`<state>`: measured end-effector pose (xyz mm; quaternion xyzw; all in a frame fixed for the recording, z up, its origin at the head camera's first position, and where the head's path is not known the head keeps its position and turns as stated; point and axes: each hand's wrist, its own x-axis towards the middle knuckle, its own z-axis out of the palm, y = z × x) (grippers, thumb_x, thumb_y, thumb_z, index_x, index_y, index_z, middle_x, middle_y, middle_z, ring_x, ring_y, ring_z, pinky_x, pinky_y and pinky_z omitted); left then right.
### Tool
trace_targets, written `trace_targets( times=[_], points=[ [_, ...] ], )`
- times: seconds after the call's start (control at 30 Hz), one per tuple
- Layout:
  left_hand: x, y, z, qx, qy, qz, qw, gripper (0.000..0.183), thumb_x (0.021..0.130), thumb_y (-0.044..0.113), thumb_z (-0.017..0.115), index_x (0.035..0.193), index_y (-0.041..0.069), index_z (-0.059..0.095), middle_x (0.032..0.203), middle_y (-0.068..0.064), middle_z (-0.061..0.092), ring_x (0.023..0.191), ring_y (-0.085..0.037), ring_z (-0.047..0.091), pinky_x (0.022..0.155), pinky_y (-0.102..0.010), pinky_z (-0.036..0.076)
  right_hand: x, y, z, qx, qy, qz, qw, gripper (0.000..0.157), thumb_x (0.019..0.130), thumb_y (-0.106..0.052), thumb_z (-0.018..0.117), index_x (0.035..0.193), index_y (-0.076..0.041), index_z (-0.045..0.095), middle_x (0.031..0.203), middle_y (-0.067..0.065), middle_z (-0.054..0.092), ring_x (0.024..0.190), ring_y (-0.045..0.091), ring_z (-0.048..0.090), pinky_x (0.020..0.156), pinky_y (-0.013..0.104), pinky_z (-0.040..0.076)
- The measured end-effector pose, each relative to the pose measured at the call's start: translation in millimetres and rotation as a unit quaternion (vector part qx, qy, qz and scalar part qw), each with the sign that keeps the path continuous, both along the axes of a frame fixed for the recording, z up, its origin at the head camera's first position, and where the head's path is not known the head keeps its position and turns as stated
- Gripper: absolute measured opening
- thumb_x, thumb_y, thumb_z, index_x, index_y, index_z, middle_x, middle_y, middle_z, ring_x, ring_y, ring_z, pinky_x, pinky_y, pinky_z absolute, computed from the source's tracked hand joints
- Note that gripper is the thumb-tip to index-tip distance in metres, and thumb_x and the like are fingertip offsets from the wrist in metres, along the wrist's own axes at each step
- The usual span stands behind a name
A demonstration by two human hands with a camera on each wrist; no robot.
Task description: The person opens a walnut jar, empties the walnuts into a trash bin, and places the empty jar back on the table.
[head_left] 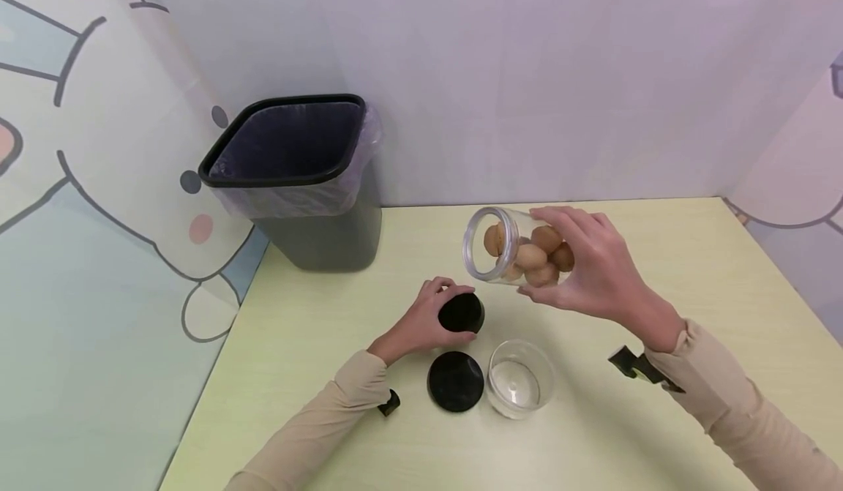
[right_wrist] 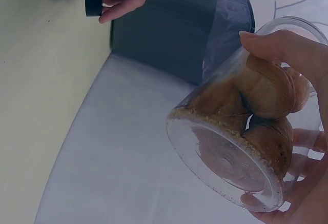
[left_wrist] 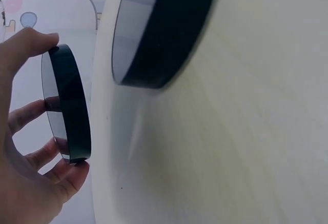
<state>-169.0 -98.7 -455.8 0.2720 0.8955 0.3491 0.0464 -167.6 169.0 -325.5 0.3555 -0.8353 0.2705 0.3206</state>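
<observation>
My right hand (head_left: 596, 264) grips a transparent jar (head_left: 489, 275) tipped on its side above the table, its open mouth facing left. Several brown walnuts (head_left: 530, 257) lie inside it; in the right wrist view, crumbs line the edge of the jar's base (right_wrist: 225, 157). With thumb and fingers around its rim, my left hand (head_left: 426, 319) holds a round black lid (head_left: 462, 313), which stands tilted just above or on the table. A second black lid (head_left: 455, 382) lies flat nearer me. Right beside that lid stands another transparent jar (head_left: 522, 380), upright and uncovered.
A grey trash bin (head_left: 323, 238) with a black rim and a liner bag stands at the table's back left. The pale table (head_left: 691, 271) meets a plain curtain-like wall behind, and a cartoon-printed covering (head_left: 132, 184) runs along the left.
</observation>
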Motion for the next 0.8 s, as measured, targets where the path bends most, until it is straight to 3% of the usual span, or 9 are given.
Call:
trace_targets(
  times=[0.3, 0.8],
  points=[
    [-2.6, 0, -7.6, -0.019, 0.012, -0.010, 0.9997, 0.069, 0.071, 0.047, 0.077, 0.132, 0.022, 0.054, 0.118, 0.001, 0.043, 0.111, -0.017, 0.036, 0.089, -0.037, 0.042, -1.6, -3, 4.2, 0.001, -0.001, 0.004, 1.000, 0.086, 0.044, -0.036, 0.085, 0.120, -0.006, 0.058, 0.108, 0.010, 0.062, 0.092, 0.028, 0.058, 0.076, 0.045, 0.038],
    [-2.4, 1, -10.4, -0.052, -0.034, -0.028, 0.9977, 0.069, 0.071, 0.047, 0.078, 0.132, 0.025, 0.054, 0.122, 0.001, 0.041, 0.107, -0.016, 0.035, 0.088, -0.034, 0.042, -2.9, -8, 12.7, 0.010, 0.005, 0.005, 1.000, 0.086, 0.045, -0.037, 0.085, 0.120, -0.006, 0.059, 0.109, 0.010, 0.062, 0.094, 0.026, 0.058, 0.077, 0.048, 0.039]
  ],
)
